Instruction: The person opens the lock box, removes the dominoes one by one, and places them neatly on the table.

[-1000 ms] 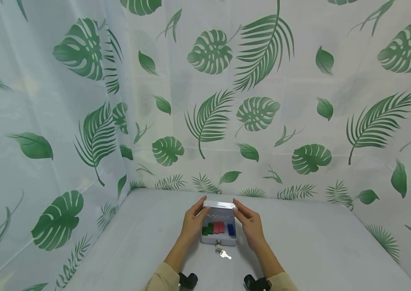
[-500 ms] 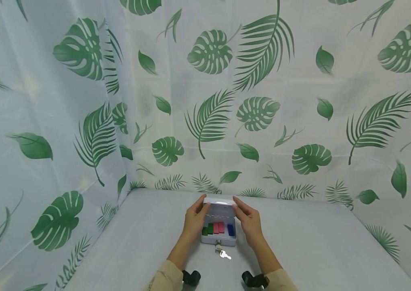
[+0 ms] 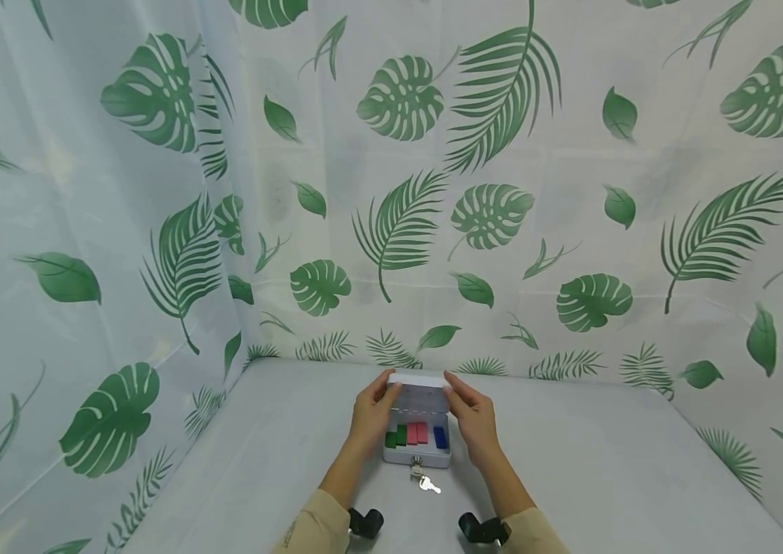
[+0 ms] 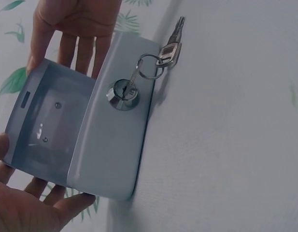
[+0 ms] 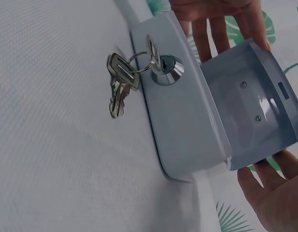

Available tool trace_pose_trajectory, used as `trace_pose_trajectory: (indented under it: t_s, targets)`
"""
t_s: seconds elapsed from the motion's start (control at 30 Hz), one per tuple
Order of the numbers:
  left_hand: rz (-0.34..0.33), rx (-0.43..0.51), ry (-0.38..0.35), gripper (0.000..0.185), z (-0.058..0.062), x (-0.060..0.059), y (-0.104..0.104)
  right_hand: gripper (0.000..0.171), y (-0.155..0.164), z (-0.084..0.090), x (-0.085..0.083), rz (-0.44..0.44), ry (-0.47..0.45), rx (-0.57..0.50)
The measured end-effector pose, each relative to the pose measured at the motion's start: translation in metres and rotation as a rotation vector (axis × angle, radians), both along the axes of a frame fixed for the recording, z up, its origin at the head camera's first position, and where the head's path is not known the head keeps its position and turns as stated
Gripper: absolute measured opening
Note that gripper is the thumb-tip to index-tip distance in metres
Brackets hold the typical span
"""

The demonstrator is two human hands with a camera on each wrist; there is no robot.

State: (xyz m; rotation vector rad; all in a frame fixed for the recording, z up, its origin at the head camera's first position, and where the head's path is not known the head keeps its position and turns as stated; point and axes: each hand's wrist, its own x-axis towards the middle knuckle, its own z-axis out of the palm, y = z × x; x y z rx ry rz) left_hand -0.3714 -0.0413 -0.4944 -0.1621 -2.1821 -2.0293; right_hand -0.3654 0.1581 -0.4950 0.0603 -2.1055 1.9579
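A small pale grey cash box [image 3: 401,459] stands on the table with its lid [image 3: 422,398] raised. My left hand [image 3: 370,415] holds the lid's left side, thumb at the front edge. On the opposite side my right hand [image 3: 474,419] grips the lid in the same way. Inside the box lie green blocks [image 3: 401,435], pink blocks [image 3: 422,433] and a blue block [image 3: 441,438]. One key sits in the round lock [image 4: 123,94], and a ring links it to a hanging key [image 5: 120,77]. Both wrist views show the lid's inner face, but the blocks are hidden there.
A white cloth covers the table [image 3: 592,462] around the box. Behind and to the left hang white curtains [image 3: 544,231] with green leaf prints. Dark wrist cameras [image 3: 367,524] sit at both cuffs.
The lid has tilted back slightly further, showing more of its inner face. Both hands have shifted a little with it. The box, blocks and keys stay in place.
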Motion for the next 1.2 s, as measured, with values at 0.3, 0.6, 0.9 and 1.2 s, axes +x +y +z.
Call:
trace_pose_trajectory:
  t_s: [0.3, 0.6, 0.9, 1.2]
  targets:
    - [0.033, -0.009, -0.023, 0.047, 0.003, -0.002, 0.002, 0.04, 0.0, 0.003, -0.003, 0.001, -0.028, 0.023]
    - [0.026, -0.01, -0.022, 0.047, 0.005, -0.005, 0.001, 0.039, 0.0, 0.006, -0.004, 0.001, -0.037, 0.037]
    - [0.032, 0.017, -0.023, 0.045, 0.007, -0.005, 0.005, 0.038, 0.002, 0.011, -0.007, 0.006, -0.053, 0.037]
    - [0.056, 0.065, -0.066, 0.048, 0.013, 0.003, 0.017, 0.037, 0.002, 0.012, -0.008, 0.011, -0.067, 0.027]
